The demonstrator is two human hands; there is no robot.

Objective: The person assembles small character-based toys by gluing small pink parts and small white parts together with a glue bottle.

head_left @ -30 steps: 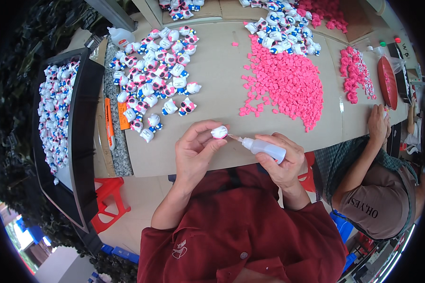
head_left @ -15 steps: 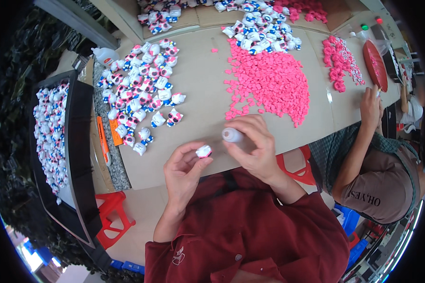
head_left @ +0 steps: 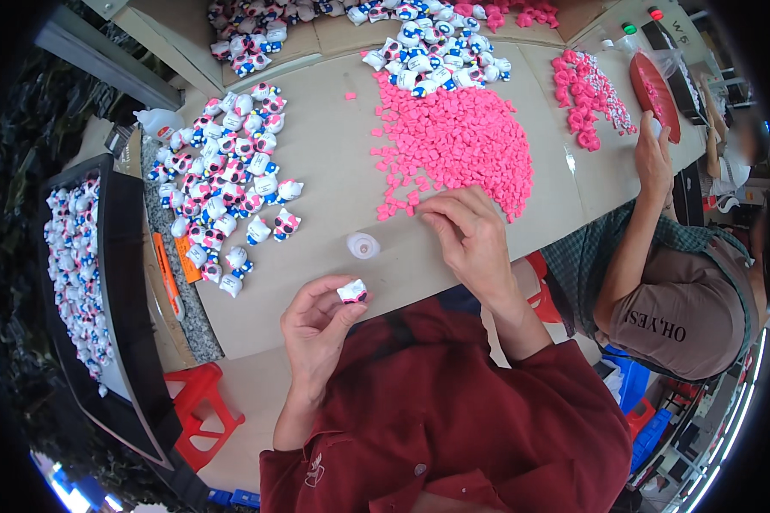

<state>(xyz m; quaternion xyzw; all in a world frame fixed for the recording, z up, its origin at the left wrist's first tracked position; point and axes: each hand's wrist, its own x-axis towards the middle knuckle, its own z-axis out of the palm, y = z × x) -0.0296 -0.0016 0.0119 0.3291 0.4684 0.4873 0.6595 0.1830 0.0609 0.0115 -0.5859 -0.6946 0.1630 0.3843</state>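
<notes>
My left hand (head_left: 316, 323) is closed on a small white cat figurine head (head_left: 352, 291) with pink and dark markings on its face, held above the table's near edge. My right hand (head_left: 475, 239) reaches over the near edge of a heap of small pink pieces (head_left: 453, 137). Its thumb and forefinger are slightly apart beside a loose pink piece (head_left: 413, 197), and nothing shows between them. Between my hands, a small translucent squeeze bottle (head_left: 364, 246) stands on the table.
Several white, blue and pink cat figurines (head_left: 231, 162) lie at left, with more figurines (head_left: 441, 47) behind the pink heap. A black bin (head_left: 115, 299) of parts stands far left, near an orange cutter (head_left: 168, 275). At right a co-worker's arm (head_left: 633, 231) reaches toward a red tray (head_left: 654, 98).
My right hand has let go of the bottle, which now stands on the table, and moved to the pink pieces. My left hand keeps the figurine head. The whole view has shifted slightly.
</notes>
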